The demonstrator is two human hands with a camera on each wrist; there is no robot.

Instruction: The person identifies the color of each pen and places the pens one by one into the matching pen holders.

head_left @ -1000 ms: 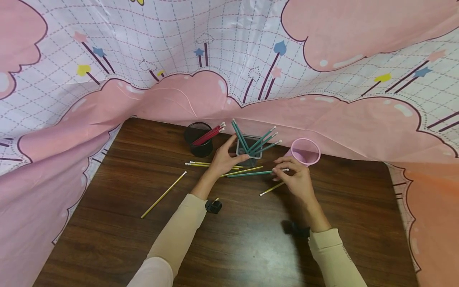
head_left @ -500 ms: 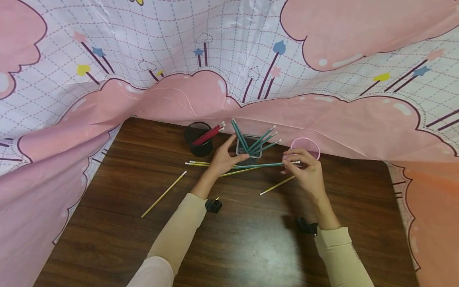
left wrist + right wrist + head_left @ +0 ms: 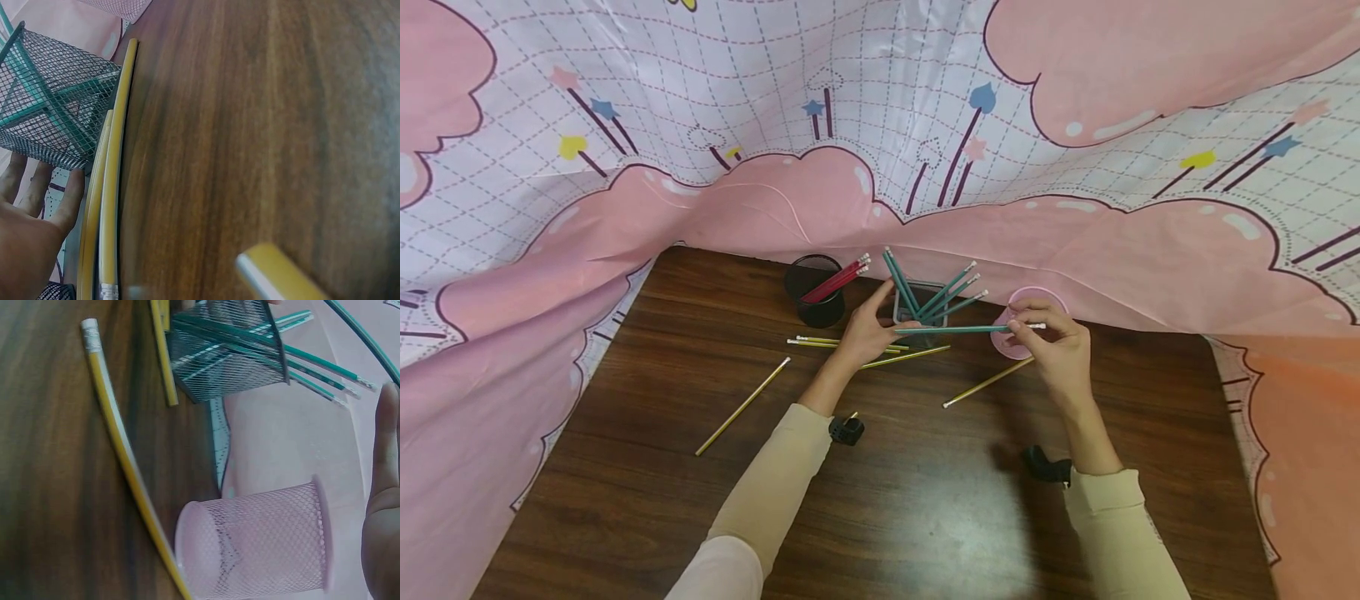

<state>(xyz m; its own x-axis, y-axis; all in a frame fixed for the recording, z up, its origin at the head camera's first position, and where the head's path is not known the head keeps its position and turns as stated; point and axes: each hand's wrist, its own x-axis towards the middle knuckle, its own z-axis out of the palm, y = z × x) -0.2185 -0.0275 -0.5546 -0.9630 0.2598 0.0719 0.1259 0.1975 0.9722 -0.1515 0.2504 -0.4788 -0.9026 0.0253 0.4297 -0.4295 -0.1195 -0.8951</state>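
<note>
A grey mesh holder (image 3: 934, 293) (image 3: 50, 106) (image 3: 231, 350) with several green pencils (image 3: 951, 292) stands at the back of the brown table (image 3: 925, 500). My left hand (image 3: 897, 310) grips its left front corner, the thumb in front and the index finger along the side. My right hand (image 3: 1019, 327) pinches one green pencil (image 3: 962, 330) near its eraser end. That pencil hangs level above the table, its tip reaching the holder's front. A pink mesh cup (image 3: 1003, 343) (image 3: 262, 550) stands right behind the right hand's fingers.
A black mesh cup (image 3: 816, 304) with red pencils (image 3: 838, 281) stands left of the holder. Yellow pencils lie loose on the table (image 3: 742, 407) (image 3: 988, 382) (image 3: 842, 342) (image 3: 112, 187) (image 3: 125, 456). A pink patterned cloth (image 3: 880, 125) hangs behind and along both sides.
My right hand has lifted the green pencil off the table and carried it up and to the right, in front of the pink cup. The left hand has stayed on the holder.
</note>
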